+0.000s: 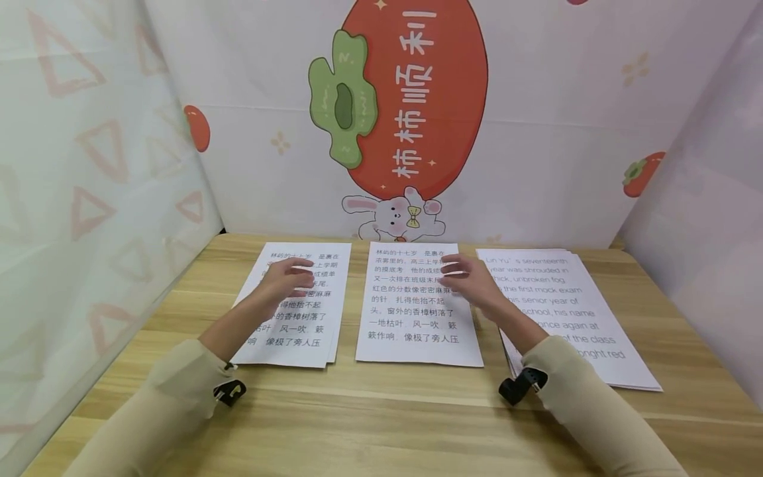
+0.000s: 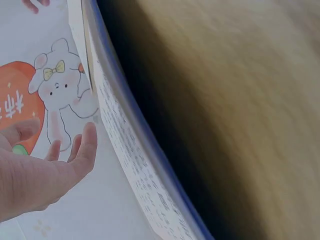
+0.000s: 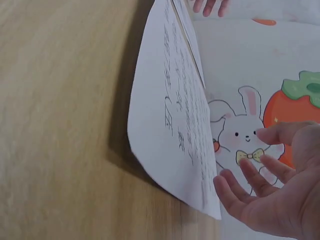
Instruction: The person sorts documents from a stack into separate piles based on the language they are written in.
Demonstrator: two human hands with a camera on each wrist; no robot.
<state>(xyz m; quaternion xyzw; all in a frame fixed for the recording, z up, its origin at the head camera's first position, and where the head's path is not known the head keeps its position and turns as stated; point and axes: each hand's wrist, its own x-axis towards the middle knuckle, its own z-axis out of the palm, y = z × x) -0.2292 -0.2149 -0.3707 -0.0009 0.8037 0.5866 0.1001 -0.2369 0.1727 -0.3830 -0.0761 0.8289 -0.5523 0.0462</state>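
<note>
My left hand point(image 1: 287, 279) is over the left stack of printed sheets point(image 1: 301, 334), its fingers loosely bent with nothing between them. In the left wrist view, the same hand point(image 2: 45, 177) has its thumb and fingers spread apart. Between the two hands lies a middle sheet of Chinese text point(image 1: 411, 321). My right hand point(image 1: 475, 281) overlaps that sheet's right edge, holding nothing. The right wrist view has this hand point(image 3: 280, 192) with relaxed, parted fingers beside the sheet point(image 3: 165, 125), whose near edge curls up. A right stack with English text point(image 1: 596, 324) lies partly under my right forearm.
The sheets lie side by side on a wooden table point(image 1: 357, 424). A printed cloth backdrop point(image 1: 536, 165) with a persimmon and a rabbit hangs behind the table's far edge. White cloth walls point(image 1: 89, 265) stand on both sides. Each wrist carries a small black camera point(image 1: 229, 392).
</note>
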